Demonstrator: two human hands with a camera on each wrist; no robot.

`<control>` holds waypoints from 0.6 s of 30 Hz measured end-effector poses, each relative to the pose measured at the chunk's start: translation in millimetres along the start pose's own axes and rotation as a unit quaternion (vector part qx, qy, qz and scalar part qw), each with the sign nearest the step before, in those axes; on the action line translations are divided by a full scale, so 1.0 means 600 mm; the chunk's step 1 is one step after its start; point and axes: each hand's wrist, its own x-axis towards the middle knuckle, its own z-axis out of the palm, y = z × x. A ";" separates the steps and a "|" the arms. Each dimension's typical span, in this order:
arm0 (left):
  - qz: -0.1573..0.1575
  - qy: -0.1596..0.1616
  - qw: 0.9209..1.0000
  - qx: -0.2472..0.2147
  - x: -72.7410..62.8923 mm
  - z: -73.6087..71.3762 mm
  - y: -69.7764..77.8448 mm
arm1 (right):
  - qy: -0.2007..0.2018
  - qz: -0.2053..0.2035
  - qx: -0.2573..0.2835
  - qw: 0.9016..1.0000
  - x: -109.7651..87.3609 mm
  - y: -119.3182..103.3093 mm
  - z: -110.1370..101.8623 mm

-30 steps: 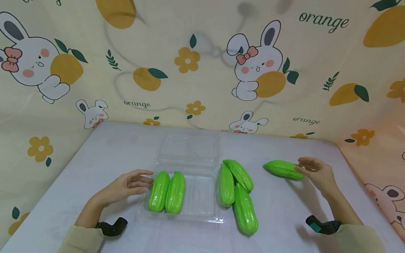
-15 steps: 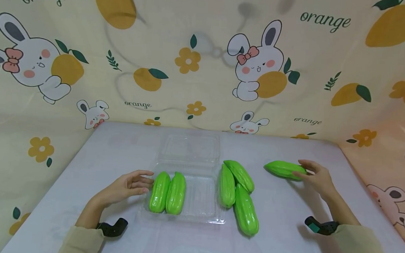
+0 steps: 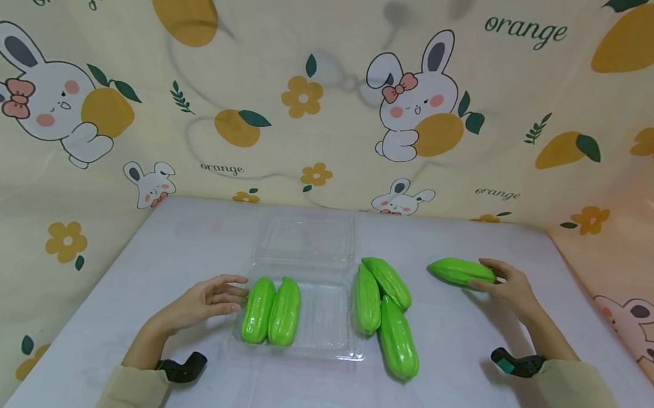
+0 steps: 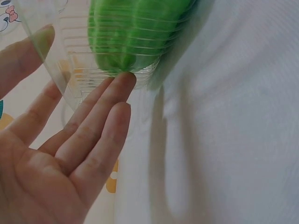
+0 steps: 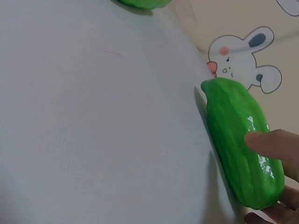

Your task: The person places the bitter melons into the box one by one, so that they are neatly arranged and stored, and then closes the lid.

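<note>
At the left, a beige sleeve (image 3: pixel 131 391) reaches over the white counter (image 3: pixel 105 297), and a black device (image 3: pixel 182 367) sits at this wrist. The left hand (image 3: pixel 202 299) has its fingers extended and relaxed, with gaps between some of them, and it grips nothing. Its fingertips are at the left wall of the clear plastic container (image 3: pixel 326 321); if they press on it, I cannot tell. Inside the container, two green vegetables stand side by side in the left half: the outer vegetable (image 3: pixel 257 311) and the inner vegetable (image 3: pixel 284 313). The clear lid (image 3: pixel 308 240) lies folded back, behind the base.

Just beside the right wall, three more are grouped on the counter: the left vegetable (image 3: pixel 367 301), the rear vegetable (image 3: pixel 387 284) and the front vegetable (image 3: pixel 398 343).

Further to the right, well apart from this group, is the lone vegetable (image 3: pixel 453 270), lying sideways with its narrow tip to the left. The right hand (image 3: pixel 511 290) holds its thick right end, the thumb on the near side and the other fingers opposite. A second black device (image 3: pixel 517 364) is on that wrist, below the hand.
</note>
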 end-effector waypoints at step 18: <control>0.003 0.002 1.000 0.004 0.000 0.002 0.003 | 0.001 -0.012 -0.058 0.998 -0.001 -0.013 0.013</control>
